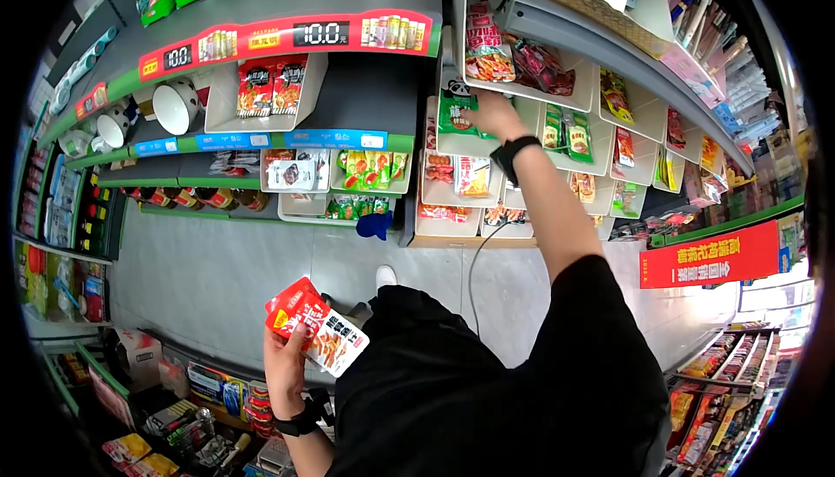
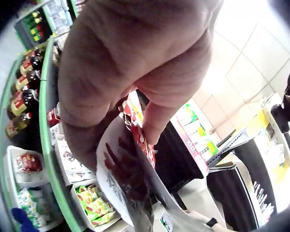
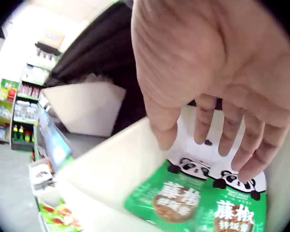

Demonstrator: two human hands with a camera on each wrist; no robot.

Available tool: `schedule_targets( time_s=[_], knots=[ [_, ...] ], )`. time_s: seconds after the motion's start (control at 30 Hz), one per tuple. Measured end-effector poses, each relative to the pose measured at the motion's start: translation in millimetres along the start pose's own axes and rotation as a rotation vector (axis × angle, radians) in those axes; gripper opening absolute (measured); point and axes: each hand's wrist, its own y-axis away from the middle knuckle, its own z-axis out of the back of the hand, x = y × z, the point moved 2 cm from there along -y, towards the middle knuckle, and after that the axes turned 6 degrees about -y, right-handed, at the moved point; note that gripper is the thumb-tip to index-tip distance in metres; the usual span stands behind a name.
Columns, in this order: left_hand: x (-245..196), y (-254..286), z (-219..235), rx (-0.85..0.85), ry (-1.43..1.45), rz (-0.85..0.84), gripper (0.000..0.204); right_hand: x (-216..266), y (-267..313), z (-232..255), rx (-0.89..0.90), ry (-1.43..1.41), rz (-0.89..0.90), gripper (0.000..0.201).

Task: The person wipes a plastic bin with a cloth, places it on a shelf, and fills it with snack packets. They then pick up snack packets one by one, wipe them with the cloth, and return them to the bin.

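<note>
right hand [image 3: 215, 72], fingers loosely extended and empty, over green packets [image 3: 181, 194] in a white bin [image 3: 108, 164], where one top edge likely offers the cleanest pinch; left hand [image 1: 285, 366] grips red-and-white packets [image 1: 329, 342].

- So the right grip [image 3: 217, 63] is inside a bin [image 3: 104, 162], right at the top ends of two sachets [image 3: 176, 191].
- Those sachets sit side by side in there.
- Neighbouring bin [image 1: 561, 163] is just to the right, with more packets [image 1: 577, 135] in it.
- Off to the left there's a shelf [image 1: 370, 103] with a tray [image 1: 310, 99] on it, bags [image 1: 272, 86] inside that.
- Bowls [image 1: 178, 107] are on the same shelf, left of the tray.
- Bottles [image 1: 204, 199] line up lower down, below the bowls.
- Left grip [image 1: 285, 360] is well apart from all that, holding snack packs [image 1: 320, 329] above the floor [image 1: 217, 255].
- Sign [image 1: 711, 255] is far right, past the bins.
</note>
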Motion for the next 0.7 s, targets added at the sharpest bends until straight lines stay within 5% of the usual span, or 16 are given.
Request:
schedule_targets(
  time_s=[0.1,0.17,0.37,0.6,0.7],
  knots=[
    [-13.6,-25.3,-0.6,0.034,-0.122,-0.015,0.034,-16.8,-41.7,-1.9,0.413,-0.084,-0.098,0.066],
    [-25.4,-40.2,-7.2,0.045,-0.176,-0.043,0.033,-22.4,-51.6,-14.3,0.467,-0.052,-0.094,0.065],
    [-35.2,-71.3,-30.0,0.103,-0.171,-0.028,0.035,-37.0,-63.2,-33.3,0.445,-0.033,-0.079,0.064],
    [-40.7,-97.3,-55.0,0.179,-0.221,0.023,0.032,-50.1,-36.8,2.5,0.327,-0.139,-0.137,0.063],
    [-45.1,-109.1,-61.8,0.213,-0.223,0.032,0.035,-24.2,-17.1,35.4,0.429,0.068,-0.125,0.063]
  ],
)
